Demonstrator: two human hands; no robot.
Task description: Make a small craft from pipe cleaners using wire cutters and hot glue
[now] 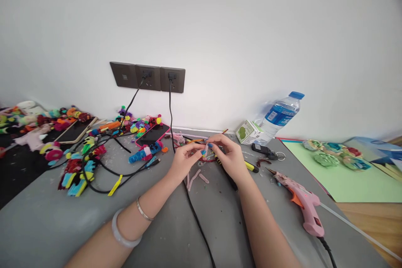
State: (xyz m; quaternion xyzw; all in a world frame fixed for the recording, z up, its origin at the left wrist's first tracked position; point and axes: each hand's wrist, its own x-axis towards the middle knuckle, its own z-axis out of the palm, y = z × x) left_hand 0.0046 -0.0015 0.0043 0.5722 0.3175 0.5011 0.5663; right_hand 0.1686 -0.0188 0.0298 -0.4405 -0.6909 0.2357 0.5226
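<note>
My left hand (186,160) and my right hand (229,157) meet over the middle of the grey table, fingertips pinched together. Between them is a short pale pink pipe cleaner (206,149), mostly covered by the fingers. Loose bent pieces of pink pipe cleaner (194,179) lie on the table just below my left hand. A tool with a black handle (231,181) rests partly under my right hand. Right beside that hand shows the end of a yellow and black handle (251,167).
A pink glue gun (303,205) lies at right, its cord trailing off. Black cables (197,222) run from the wall sockets (147,77) across the table. Colourful pipe-cleaner figures (77,169) and phones (153,135) are at left. A water bottle (281,113) leans against the wall.
</note>
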